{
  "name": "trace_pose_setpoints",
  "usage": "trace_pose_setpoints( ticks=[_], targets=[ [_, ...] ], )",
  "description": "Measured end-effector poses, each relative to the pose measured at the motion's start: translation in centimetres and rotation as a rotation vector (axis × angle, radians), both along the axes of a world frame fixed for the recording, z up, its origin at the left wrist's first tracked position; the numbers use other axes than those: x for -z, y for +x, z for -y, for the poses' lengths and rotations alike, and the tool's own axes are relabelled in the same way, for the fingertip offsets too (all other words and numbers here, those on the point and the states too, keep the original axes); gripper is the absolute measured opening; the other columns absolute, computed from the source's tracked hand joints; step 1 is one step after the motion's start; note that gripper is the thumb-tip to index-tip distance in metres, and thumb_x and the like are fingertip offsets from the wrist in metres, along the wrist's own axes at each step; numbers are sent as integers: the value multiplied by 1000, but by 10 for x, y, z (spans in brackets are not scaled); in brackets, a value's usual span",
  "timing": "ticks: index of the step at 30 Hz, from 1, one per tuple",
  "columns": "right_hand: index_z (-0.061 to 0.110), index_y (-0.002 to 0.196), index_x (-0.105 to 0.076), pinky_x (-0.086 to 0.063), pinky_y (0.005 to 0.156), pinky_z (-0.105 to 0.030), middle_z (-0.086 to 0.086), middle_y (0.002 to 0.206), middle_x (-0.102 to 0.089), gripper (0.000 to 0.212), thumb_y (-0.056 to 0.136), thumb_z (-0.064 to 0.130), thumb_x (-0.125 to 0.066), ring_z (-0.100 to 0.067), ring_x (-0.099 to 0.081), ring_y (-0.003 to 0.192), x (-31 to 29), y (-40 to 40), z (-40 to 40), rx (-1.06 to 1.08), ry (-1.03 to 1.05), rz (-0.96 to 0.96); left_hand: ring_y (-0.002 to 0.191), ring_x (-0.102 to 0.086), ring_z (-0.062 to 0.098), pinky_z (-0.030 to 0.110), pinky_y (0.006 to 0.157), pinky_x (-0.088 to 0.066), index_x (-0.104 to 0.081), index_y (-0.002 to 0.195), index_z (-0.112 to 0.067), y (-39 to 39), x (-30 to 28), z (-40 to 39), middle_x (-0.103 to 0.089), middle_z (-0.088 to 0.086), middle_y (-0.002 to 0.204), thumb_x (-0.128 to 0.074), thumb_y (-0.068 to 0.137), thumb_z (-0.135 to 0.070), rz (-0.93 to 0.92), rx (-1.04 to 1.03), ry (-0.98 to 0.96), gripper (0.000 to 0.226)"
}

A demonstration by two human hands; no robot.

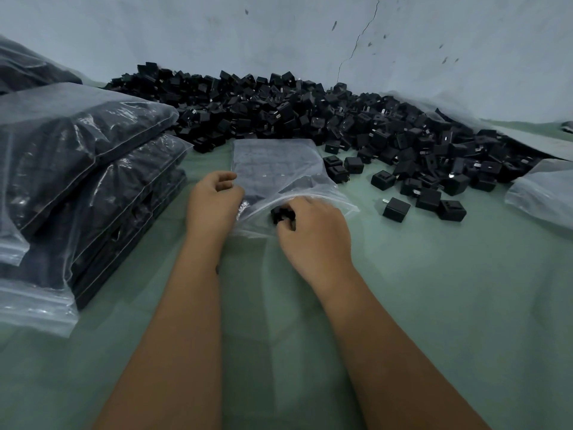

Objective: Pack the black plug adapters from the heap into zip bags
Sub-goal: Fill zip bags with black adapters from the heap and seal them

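There, adapter (282,215) in right hand (313,237)

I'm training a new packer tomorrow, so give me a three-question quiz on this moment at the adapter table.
1. True or false: the right hand holds black adapters at the mouth of the zip bag.
2. Where do the filled bags lie? A) stacked at the left B) on top of the heap C) at the far right
3. Fill in: the left hand grips the bag's ___ edge.

Key: 1 true; 2 A; 3 left. The heap lies along the wall, beyond the bag.
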State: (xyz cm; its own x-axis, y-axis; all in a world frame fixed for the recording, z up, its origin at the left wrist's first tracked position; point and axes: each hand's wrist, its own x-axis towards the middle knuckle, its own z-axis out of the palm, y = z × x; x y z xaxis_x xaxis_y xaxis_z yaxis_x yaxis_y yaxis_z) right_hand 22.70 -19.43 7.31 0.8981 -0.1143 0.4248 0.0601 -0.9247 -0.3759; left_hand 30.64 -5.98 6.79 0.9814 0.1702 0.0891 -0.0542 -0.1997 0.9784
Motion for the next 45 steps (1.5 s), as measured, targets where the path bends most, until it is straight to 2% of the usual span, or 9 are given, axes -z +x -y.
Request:
trace_pose_setpoints(
  ticks=[3, 6, 10, 13, 19, 25, 33, 43, 45],
  targets=[
    [16, 74, -44, -36, 72, -33, 2, 73, -51, 11, 82, 23, -46, -23, -49, 78, -1, -2, -1, -15, -15, -30, 92, -68, 20, 44, 91, -55, -63, 109, -27, -1, 0, 1, -67, -1, 113, -63, 83, -14, -12, 20, 43, 30],
    [18, 81, -48, -29, 65, -29, 6, 64, -45, 4, 80, 22, -48, -21, -47, 71, -3, -4, -1, -12, 71, -14, 81, -69, 15, 44, 89, -56, -62, 108, -28, -3, 0, 1, -66, -1, 113, -63, 84, -12, -1, 27, 41, 29],
    [18, 90, -65, -43, 77, -35, 4, 82, -64, 19, 78, 20, -51, -21, -55, 84, -4, -5, -1, -47, 117, -19, 85, -67, 15, 40, 88, -55, -63, 109, -27, -2, 0, 2, -65, -1, 114, -64, 84, -13, -2, 28, 72, 29],
    [20, 99, -68, -38, 93, -33, 4, 98, -68, 27, 78, 21, -49, -19, -55, 97, 0, -1, 0, -84, 3, -62, 90, -68, 19, 40, 89, -55, -64, 113, -24, -3, 0, 2, -65, 0, 114, -64, 85, -13, -6, 31, 93, 30],
    [19, 76, -49, -29, 91, -33, 0, 89, -62, 10, 84, 25, -44, -22, -51, 93, 7, 4, 1, -85, -62, -140, 92, -67, 19, 40, 89, -54, -65, 117, -23, -1, -1, 2, -66, -1, 117, -62, 84, -13, -19, 23, 137, 35],
    [22, 106, -58, -28, 96, -37, -2, 111, -63, 30, 87, 30, -37, -24, -50, 109, 10, 7, 0, -126, -118, -219, 90, -66, 19, 38, 86, -55, -66, 116, -24, -1, 0, 2, -66, -3, 115, -59, 85, -12, -5, 18, 146, 33],
    [22, 106, -58, -27, 97, -40, -2, 115, -61, 33, 87, 39, -37, -26, -49, 111, 13, 7, -3, -132, -174, -227, 87, -66, 18, 40, 85, -56, -65, 115, -26, -1, 1, 2, -65, -4, 114, -58, 86, -13, 10, 19, 158, 32],
    [23, 96, -56, -32, 89, -37, 2, 95, -62, 24, 86, 40, -41, -21, -54, 94, 15, 8, -5, -139, -194, -64, 125, -49, 24, 39, 106, -40, -77, 100, -28, -1, 5, 6, -61, 5, 127, -73, 82, -23, 214, 141, 462, 18],
    [22, 81, -54, -36, 82, -35, 3, 84, -62, 17, 86, 36, -45, -19, -54, 82, 11, 6, -4, -166, -179, 27, 130, -45, 25, 41, 109, -38, -76, 100, -31, 0, 6, 5, -57, 5, 133, -73, 83, -25, 189, 136, 458, 18]
  ],
)
